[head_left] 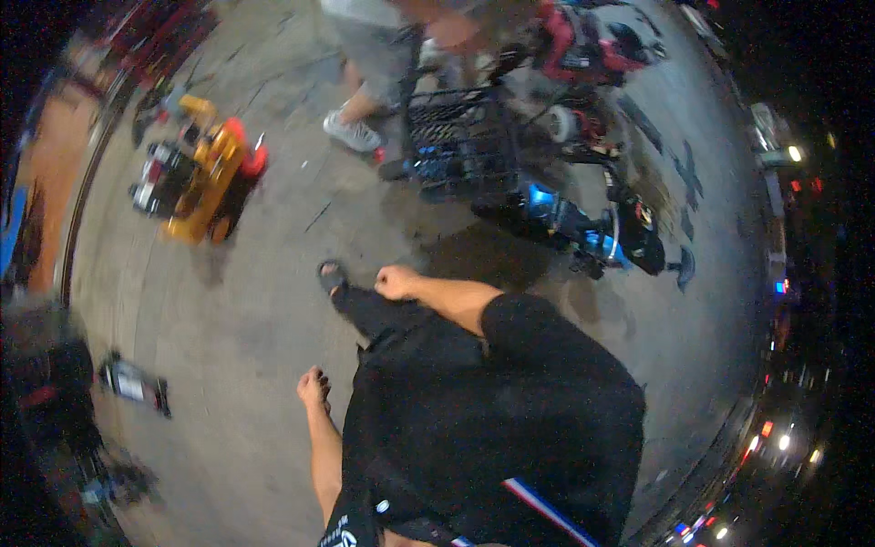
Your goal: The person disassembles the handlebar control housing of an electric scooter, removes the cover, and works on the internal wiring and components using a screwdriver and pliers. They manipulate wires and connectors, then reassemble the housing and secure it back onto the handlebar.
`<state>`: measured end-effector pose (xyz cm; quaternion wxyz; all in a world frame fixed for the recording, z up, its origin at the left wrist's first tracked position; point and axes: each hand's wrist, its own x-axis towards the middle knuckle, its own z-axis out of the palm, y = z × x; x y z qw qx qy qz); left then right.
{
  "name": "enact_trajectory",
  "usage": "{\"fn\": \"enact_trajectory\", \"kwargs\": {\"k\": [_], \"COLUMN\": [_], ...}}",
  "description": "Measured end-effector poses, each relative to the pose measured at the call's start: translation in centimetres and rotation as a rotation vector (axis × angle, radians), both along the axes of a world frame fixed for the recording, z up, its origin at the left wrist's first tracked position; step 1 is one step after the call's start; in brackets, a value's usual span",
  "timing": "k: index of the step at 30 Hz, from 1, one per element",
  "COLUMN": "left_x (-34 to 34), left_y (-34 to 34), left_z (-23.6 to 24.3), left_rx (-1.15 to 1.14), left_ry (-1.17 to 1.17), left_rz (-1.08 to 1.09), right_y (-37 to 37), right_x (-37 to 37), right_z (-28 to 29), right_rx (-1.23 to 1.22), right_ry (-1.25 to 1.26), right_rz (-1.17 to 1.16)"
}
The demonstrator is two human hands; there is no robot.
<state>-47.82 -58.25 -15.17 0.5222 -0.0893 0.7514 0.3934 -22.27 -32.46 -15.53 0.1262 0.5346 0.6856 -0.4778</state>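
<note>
Both our hands are empty, left hand (313, 387) fingers curled, right hand (395, 281) fisted; nearest black can (135, 384) on the floor looks light, rigid, grab its middle.

Night scene, dim overall, with cool, flat light on the concrete floor (264, 310) in the middle. Deep black around the rim, broken at right and lower right by small glaring points of white, red and blue light (782, 441). Soft shadows beside the yellow machine (205, 173) and under the blue scooter (583, 228). Heavy motion blur and grain throughout, edges smeared, no detail crisp. Strong fisheye bending toward the border. Black clothing (492, 410) nearly featureless, lost in shade.
</note>
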Motion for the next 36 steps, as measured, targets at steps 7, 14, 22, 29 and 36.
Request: {"fn": "enact_trajectory", "kwargs": {"k": [7, 14, 22, 29, 36], "left_x": [-12.8, -24.5, -30.9, -37.6, -40.9], "left_y": [8.6, 12.1, 24.5, 43.1, 65.9], "left_z": [2.8, 1.0, 0.9, 1.4, -1.0], "left_rx": [0.035, -0.219, 0.006, -0.198, 0.281], "left_ry": [0.015, 0.102, 0.335, -0.045, 0.340], "left_rz": [-0.135, -0.203, -0.917, -0.288, -1.110], "right_y": [7.8, 16.4, 23.2, 26.6, 38.4], "right_x": [-5.2, -19.1, -21.1, -17.7, -22.1], "right_z": [-2.7, -1.7, -0.3, -2.1, 1.0], "right_rx": [-0.080, -0.013, 0.113, 0.064, -0.013], "right_ry": [-0.241, 0.076, 0.098, -0.127, -0.169], "right_rz": [0.158, -0.042, -0.141, -0.519, -0.743]}}
